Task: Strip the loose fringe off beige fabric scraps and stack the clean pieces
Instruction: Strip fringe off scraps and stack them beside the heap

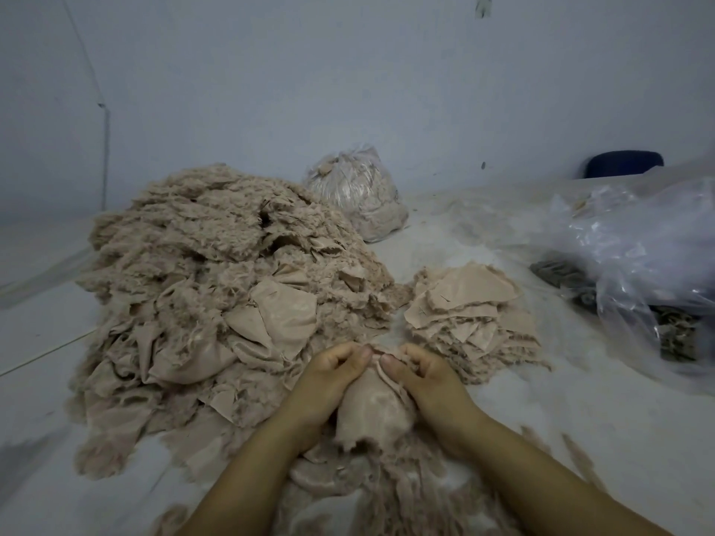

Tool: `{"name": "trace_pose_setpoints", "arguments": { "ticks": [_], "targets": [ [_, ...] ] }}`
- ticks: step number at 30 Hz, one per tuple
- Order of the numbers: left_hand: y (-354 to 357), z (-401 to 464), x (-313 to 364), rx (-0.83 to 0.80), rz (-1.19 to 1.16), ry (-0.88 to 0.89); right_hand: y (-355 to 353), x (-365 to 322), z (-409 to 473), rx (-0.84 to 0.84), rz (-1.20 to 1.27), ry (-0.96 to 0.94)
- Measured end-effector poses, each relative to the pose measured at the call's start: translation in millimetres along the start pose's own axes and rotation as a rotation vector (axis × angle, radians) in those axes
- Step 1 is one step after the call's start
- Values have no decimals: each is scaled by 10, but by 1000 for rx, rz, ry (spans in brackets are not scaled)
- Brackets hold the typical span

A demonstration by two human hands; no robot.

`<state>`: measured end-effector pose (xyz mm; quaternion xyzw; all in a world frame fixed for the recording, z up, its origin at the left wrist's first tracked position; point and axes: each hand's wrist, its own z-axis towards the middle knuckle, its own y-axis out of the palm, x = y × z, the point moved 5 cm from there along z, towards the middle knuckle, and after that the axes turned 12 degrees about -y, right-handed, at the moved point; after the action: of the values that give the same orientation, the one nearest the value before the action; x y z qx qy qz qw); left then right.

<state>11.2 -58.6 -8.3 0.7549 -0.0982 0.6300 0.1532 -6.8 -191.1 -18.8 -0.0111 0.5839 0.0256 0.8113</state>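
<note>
A beige fabric scrap (pixel 369 413) hangs between my two hands low in the middle of the view. My left hand (pixel 329 384) pinches its top edge with curled fingers. My right hand (pixel 423 384) pinches the same edge right beside it, thumbs almost touching. A big heap of fringed beige scraps (pixel 216 288) lies to the left. A smaller stack of flat, cleaner beige pieces (pixel 474 315) sits just right of my hands. Loose fringe fluff (pixel 394 493) lies on the floor under my forearms.
A tied clear bag stuffed with beige fluff (pixel 358 191) stands behind the heap by the wall. A large crumpled clear plastic bag (pixel 634 265) with dark grey scraps (pixel 561 276) lies at the right. A dark blue object (pixel 623 163) stands at the far right wall.
</note>
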Motion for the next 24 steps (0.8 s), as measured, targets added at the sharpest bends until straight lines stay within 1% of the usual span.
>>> {"name": "trace_pose_setpoints", "arguments": {
  "ticks": [2,4,6,10,13,15,17,19,20,21,23,24],
  "targets": [
    [54,7,-31,-6,-1,-17,8,-15,-11,-7,-66,-33],
    [107,-4,-56,37,75,-17,40,-35,-27,-4,-180,-79],
    [158,-27,-46,56,150,7,45,-44,-11,43,-249,-114],
    [175,-38,-6,48,134,8,-99,-43,46,180,-127,-99],
    [193,-31,-7,6,105,-14,-132,-31,41,202,-48,-77],
    [196,-33,-25,-27,92,-28,-139,0,40,208,67,-41],
    [137,-32,-42,-6,86,-43,-220,7,52,284,149,12],
    [30,-25,-50,64,51,-58,-355,-7,59,369,145,49],
    [-28,-26,-41,103,4,-63,-404,-12,56,362,109,64],
    [-74,-28,-29,133,-64,-67,-412,-33,43,306,64,81],
    [-110,-29,-21,155,-205,-77,-322,-42,1,96,-17,100],
    [-101,-30,-21,162,-236,-78,-254,-41,-23,-4,-63,89]
  ]
}}
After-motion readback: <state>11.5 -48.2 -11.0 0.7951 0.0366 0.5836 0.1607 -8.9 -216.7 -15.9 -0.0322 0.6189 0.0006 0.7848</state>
